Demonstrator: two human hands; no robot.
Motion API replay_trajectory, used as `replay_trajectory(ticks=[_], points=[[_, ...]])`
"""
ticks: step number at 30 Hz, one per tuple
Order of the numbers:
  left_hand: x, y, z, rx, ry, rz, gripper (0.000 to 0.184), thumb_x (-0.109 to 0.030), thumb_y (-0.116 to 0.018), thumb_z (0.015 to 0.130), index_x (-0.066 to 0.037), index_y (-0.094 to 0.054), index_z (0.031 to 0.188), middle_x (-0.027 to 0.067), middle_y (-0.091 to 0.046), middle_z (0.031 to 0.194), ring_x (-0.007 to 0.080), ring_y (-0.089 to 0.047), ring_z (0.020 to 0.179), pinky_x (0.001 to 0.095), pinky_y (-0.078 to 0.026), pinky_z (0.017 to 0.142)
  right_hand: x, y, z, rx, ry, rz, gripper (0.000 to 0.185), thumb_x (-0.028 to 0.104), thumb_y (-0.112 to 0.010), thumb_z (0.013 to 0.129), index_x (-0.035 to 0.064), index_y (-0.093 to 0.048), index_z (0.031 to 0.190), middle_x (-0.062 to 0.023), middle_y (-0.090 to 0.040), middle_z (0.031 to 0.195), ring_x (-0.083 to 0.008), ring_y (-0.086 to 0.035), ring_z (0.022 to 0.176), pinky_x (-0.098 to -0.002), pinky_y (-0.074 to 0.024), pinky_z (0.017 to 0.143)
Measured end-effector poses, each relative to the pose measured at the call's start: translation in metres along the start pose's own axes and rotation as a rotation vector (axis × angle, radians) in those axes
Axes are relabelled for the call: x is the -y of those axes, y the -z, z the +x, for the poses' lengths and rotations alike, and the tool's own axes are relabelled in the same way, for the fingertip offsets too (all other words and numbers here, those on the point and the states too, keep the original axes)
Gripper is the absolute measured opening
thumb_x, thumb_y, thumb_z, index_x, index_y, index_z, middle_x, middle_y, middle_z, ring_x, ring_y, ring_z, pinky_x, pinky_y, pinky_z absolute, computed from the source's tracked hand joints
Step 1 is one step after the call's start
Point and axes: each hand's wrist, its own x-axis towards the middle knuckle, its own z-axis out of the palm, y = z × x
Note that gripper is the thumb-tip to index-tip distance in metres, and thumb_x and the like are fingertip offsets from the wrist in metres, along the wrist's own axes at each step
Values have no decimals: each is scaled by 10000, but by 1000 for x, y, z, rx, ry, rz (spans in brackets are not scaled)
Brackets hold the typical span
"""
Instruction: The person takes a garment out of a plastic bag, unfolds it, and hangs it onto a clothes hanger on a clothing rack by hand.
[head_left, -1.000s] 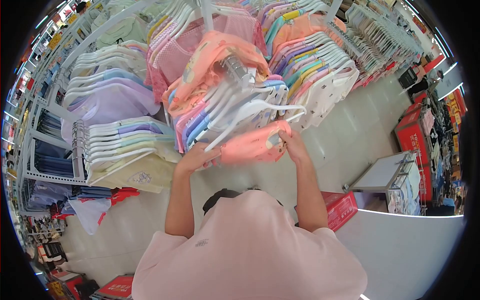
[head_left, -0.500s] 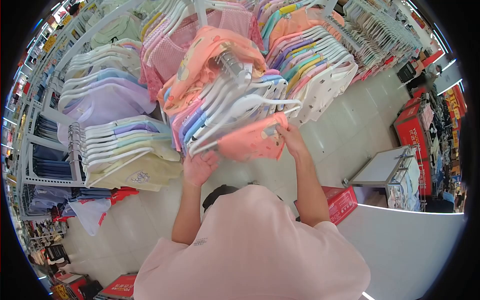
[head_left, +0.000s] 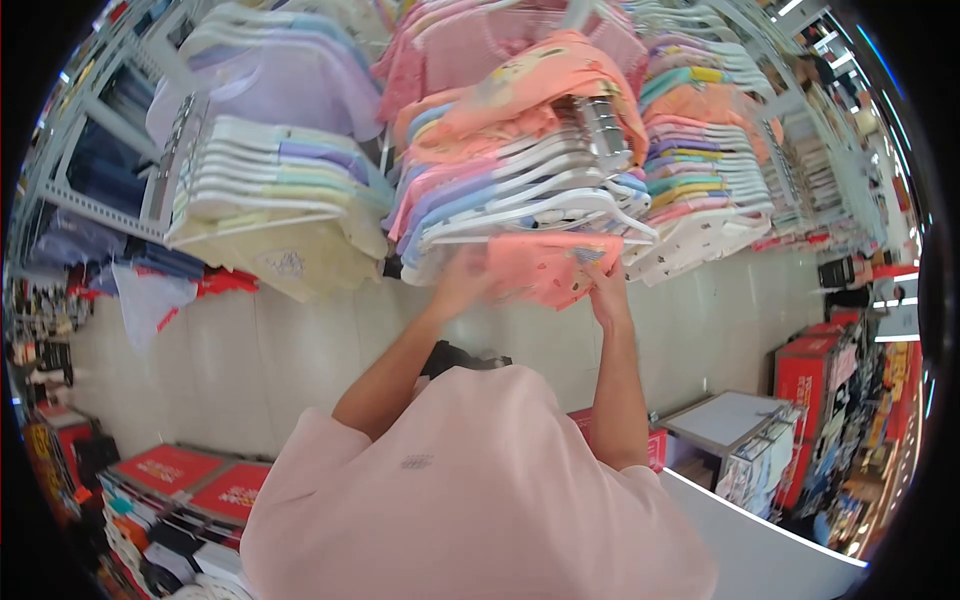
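A coral printed garment [head_left: 540, 268] hangs over the bottom bar of a white hanger [head_left: 560, 205] at the front of the middle rack. My right hand [head_left: 608, 292] pinches the garment's right side just below the bar. Beside its left edge is my left hand [head_left: 462, 283], smeared by motion, so its fingers and any hold are unclear. Another coral printed garment [head_left: 540, 85] lies bunched over the rack above the row of hangers.
Yellow tops [head_left: 290, 245] hang on the rack at left, and a cream printed top [head_left: 700, 245] hangs at right. A grey-topped stand [head_left: 725, 418] and red boxes [head_left: 805, 385] are at lower right. More red boxes [head_left: 165, 468] stand at lower left.
The view has turned, so the racks appear shifted. The coral garment now hangs down from the hanger bar, and my left hand has moved from the hanger's left end to the garment's left edge.
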Motion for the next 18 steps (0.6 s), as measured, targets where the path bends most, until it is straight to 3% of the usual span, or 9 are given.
replay_trajectory(ticks=[2, 5, 8, 11, 14, 17, 18], points=[[-14, -4, -12, -15, -71, 54, 319, -227, -715, 847, 16, -682, 1051, 102, -722, 905, 204, -687, 819, 342, -534, 768, -2, -1, 1, 63, -32, -20, 460, 10, -646, 925, 14, -481, 1354, -93, -629, 1230, -195, -646, 1102, -356, -539, 927], [-15, -4, -27, 134, 55, 89, 271, -235, -715, 861, 3, -691, 988, 116, -683, 775, 221, -680, 753, 376, -509, 687, -13, 2, 0, 56, -97, -79, 437, 6, -646, 915, 24, -509, 1329, -79, -631, 1206, -190, -647, 1069, -356, -536, 917], [-35, -6, -51, 114, 1, 128, 227, -228, -710, 868, -8, -670, 908, 155, -630, 713, 295, -650, 702, 421, -470, 643, -42, 30, 4, 80, -206, -144, 403, 11, -655, 906, 34, -539, 1291, -61, -631, 1169, -181, -642, 1034, -356, -528, 911], [-30, -11, -58, 106, -138, 153, 309, -196, -723, 859, 22, -521, 771, 199, -540, 694, 309, -491, 609, 430, -408, 588, -42, 24, -9, 43, -257, -137, 379, 11, -646, 898, 38, -554, 1265, -53, -628, 1135, -177, -637, 1017, -359, -520, 915], [-30, -15, -62, 124, -234, 62, 305, -197, -716, 866, 29, -521, 804, 223, -531, 716, 345, -477, 600, 450, -398, 585, -32, 12, -24, 23, -214, -86, 376, -1, -614, 898, 25, -547, 1267, -60, -626, 1135, -182, -633, 1027, -356, -516, 920], [-36, -18, -66, 121, -240, 21, 326, -234, -716, 889, 20, -525, 818, 168, -551, 686, 259, -529, 591, 416, -433, 584, -25, 6, -30, -91, -133, -57, 429, -22, -592, 862, 21, -499, 1278, -45, -606, 1127, -153, -621, 965, -307, -510, 823], [-39, -17, -66, 161, -145, -47, 327, -244, -714, 898, 16, -529, 824, 142, -555, 686, 226, -544, 590, 399, -442, 567, -23, 8, -31, -111, -134, -68, 394, -10, -580, 885, 5, -513, 1272, -65, -613, 1159, -169, -625, 1009, -325, -511, 868]])
